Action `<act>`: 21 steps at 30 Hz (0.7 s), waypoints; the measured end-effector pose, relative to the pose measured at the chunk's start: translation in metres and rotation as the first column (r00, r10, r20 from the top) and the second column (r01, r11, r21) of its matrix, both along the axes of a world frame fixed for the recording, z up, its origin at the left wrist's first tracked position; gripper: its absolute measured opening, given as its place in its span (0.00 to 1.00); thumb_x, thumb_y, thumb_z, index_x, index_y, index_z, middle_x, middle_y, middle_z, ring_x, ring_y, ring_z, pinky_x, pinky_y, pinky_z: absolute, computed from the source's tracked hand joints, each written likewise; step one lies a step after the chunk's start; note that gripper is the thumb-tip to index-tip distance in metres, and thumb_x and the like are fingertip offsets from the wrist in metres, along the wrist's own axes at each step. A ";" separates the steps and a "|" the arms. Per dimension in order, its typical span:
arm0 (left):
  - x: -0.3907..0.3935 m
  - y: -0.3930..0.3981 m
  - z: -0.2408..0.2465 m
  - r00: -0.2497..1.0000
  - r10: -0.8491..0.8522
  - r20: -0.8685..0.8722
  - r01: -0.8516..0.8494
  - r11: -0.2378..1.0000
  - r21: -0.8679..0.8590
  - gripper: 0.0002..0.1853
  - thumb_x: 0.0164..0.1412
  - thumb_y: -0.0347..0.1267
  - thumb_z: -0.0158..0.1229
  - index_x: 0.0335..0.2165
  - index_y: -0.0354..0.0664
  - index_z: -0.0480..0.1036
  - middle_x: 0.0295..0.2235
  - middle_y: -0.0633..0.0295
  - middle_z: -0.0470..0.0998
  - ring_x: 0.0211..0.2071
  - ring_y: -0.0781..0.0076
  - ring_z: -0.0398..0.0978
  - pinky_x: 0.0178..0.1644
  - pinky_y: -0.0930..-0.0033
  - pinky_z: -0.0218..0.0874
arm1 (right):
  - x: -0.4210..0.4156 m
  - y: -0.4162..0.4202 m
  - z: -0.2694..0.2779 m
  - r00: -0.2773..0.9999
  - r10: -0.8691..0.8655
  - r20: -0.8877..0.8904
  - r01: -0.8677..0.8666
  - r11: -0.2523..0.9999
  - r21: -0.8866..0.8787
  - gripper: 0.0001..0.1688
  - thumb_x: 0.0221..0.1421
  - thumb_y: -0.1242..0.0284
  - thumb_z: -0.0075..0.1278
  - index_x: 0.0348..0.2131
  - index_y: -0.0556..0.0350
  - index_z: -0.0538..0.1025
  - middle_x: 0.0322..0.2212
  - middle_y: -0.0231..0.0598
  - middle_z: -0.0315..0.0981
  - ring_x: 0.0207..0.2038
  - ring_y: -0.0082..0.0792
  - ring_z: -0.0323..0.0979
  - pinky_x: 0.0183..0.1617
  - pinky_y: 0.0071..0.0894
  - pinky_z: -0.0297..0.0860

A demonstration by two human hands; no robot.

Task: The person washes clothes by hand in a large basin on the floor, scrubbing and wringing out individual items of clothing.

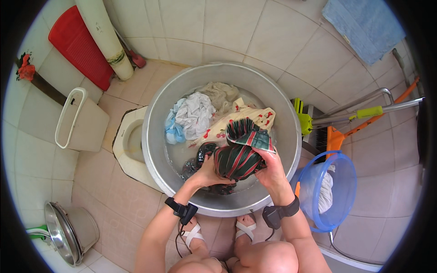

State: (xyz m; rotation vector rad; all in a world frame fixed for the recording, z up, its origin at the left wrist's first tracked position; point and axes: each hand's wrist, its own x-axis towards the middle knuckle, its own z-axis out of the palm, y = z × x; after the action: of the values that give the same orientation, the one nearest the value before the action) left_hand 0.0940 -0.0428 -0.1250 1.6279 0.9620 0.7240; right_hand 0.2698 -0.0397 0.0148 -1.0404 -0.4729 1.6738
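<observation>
Both my hands grip a bunched, wet dark green cloth with red and white stripes. It is held over the near part of a large round metal tub. My left hand has the cloth's left side, and my right hand its right side, where a folded striped band sticks up. Shallow water lies in the tub. Beyond my hands are a white garment, a light blue cloth, a beige cloth and a cream cloth with red prints. Dark patterned fabric lies near my left hand.
Right of the tub stands a blue plastic bucket holding white cloth. Behind it are a mop and an orange-handled brush. A squat toilet, beige bin, red washboard and metal basins are left.
</observation>
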 end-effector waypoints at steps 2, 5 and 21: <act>0.003 -0.003 0.001 0.996 0.044 0.075 -0.038 0.995 -0.087 0.39 0.36 0.43 0.68 0.49 0.43 0.66 0.48 0.45 0.65 0.52 0.49 0.61 0.55 0.48 0.50 | 0.002 0.004 0.004 0.992 -0.043 0.116 0.028 0.991 0.130 0.18 0.49 0.78 0.50 0.43 0.56 0.71 0.37 0.34 0.74 0.39 0.27 0.72 0.42 0.27 0.68; -0.004 0.005 0.015 0.996 -0.028 -0.088 0.012 0.985 -0.175 0.28 0.40 0.38 0.61 0.42 0.37 0.70 0.33 0.44 0.74 0.36 0.48 0.72 0.43 0.59 0.62 | 0.021 0.017 0.005 0.918 -0.143 0.370 0.037 0.959 0.279 0.18 0.48 0.77 0.52 0.42 0.62 0.72 0.36 0.32 0.74 0.38 0.22 0.70 0.44 0.21 0.63; 0.003 0.012 -0.038 0.707 -0.104 -0.700 0.162 0.987 0.017 0.43 0.44 0.52 0.59 0.50 0.32 0.58 0.38 0.34 0.69 0.42 0.38 0.68 0.44 0.49 0.60 | 0.088 0.048 -0.155 -0.042 0.029 0.999 0.149 0.989 -0.022 0.37 0.38 0.69 0.59 0.49 0.59 0.64 0.46 0.52 0.66 0.52 0.55 0.60 0.48 0.47 0.62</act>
State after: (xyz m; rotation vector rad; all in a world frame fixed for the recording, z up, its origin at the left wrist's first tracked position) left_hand 0.0967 -0.0305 -0.1630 2.0707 1.3330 0.0030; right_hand 0.3580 0.0082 -0.1403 -2.3341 -1.2565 0.4366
